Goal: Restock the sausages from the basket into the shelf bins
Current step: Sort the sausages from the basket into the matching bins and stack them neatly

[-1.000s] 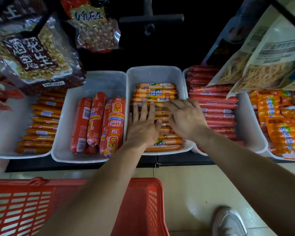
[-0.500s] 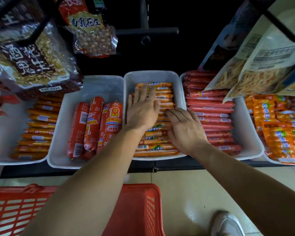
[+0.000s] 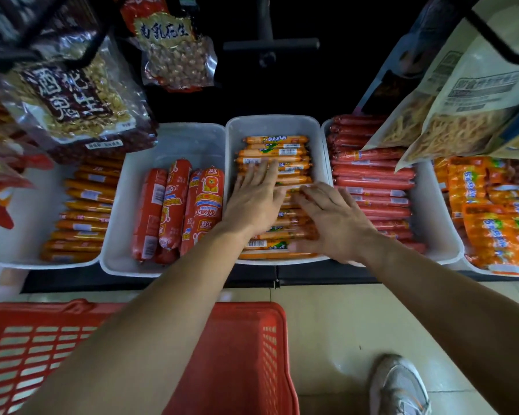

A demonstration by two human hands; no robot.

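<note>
White bin [image 3: 272,126] (orange sausages [image 3: 274,151], stacked)

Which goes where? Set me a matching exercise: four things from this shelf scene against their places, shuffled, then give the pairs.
Things
1. thick red lion-label sausages
2. thin orange sausages with green print
3. slim dark red sausages
4. red plastic basket

Places
A. centre white plastic bin, under the left hand and right hand
B. on the tiled floor
C. white bin right of both hands
D. white bin left of both hands

Pairs: 1-D, 2-A, 3-C, 4-B.
</note>
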